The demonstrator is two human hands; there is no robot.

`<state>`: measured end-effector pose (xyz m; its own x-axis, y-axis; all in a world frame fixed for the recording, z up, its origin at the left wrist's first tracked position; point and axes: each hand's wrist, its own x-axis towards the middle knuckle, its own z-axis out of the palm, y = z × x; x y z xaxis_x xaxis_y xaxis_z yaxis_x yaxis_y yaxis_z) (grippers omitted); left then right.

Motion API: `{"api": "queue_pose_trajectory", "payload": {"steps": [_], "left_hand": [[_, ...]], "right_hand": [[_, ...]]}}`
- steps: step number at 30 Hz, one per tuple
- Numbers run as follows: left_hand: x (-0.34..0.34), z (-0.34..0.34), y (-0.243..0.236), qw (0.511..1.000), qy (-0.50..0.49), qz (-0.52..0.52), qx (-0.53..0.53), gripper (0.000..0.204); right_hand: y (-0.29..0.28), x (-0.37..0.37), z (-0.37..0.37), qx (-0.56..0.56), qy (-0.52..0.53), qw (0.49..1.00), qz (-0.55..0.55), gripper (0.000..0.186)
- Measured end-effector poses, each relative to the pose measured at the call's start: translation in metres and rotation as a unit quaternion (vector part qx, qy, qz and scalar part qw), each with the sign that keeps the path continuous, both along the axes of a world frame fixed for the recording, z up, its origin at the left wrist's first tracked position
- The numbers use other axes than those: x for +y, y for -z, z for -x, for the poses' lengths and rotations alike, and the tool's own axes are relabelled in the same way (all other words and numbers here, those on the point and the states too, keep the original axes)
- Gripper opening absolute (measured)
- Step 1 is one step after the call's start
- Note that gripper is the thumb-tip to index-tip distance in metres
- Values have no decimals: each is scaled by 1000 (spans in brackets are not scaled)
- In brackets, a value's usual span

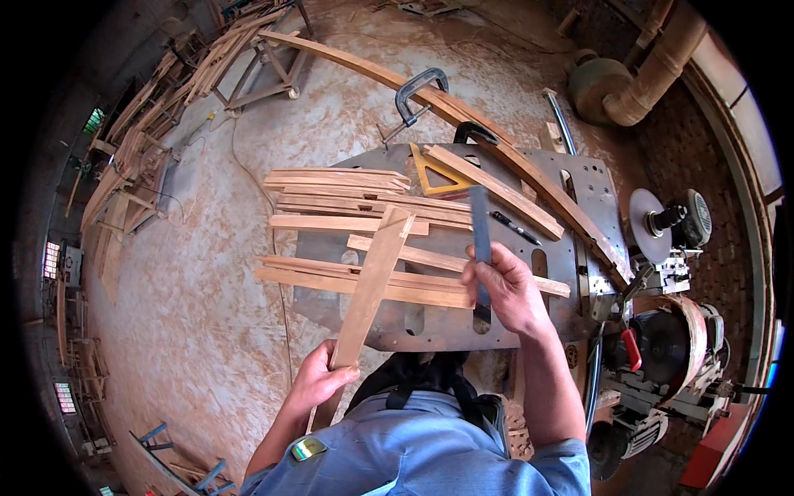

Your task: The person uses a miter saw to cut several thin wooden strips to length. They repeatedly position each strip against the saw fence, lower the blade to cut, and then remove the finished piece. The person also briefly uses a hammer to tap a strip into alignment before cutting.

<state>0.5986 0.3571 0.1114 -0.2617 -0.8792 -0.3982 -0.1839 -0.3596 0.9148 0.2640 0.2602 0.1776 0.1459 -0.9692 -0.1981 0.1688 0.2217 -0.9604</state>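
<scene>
My left hand (324, 376) is closed round the lower end of a flat wooden board (370, 289), which slants up over the metal table (442, 334). In my right hand (509, 288) is a dark, flat metal strip (480, 215), held upright between thumb and fingers. Its exact kind cannot be made out. The strip and the board are apart. Beneath and beyond them lie several wooden strips (331, 178) in rough rows. A yellow triangular square (423, 176) and a black pen (517, 228) rest on the table beyond my right hand.
A long wooden beam (546, 187) crosses the table's far right, with a large C-clamp (400, 101) and a second black clamp (478, 132) on it. At right stand a disc on a motor (651, 223) and a saw machine (662, 347). Wood-laden racks (263, 76) are far left.
</scene>
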Motion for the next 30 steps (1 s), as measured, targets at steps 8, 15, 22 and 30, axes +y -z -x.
{"api": "queue_pose_trajectory", "payload": {"steps": [8,15,22,30], "left_hand": [[3,4,-1,998,-36,35,-44,31],[7,7,-10,996,-51,20,-66,41],[10,9,-13,994,-39,27,-94,40],[10,10,-20,990,-28,32,-136,41]], "right_hand": [[-12,-4,16,257,-31,965,42,17],[-23,-10,14,364,-31,928,72,19],[-24,-9,19,373,-43,924,68,21],[-18,-9,24,376,-43,921,90,23]]}}
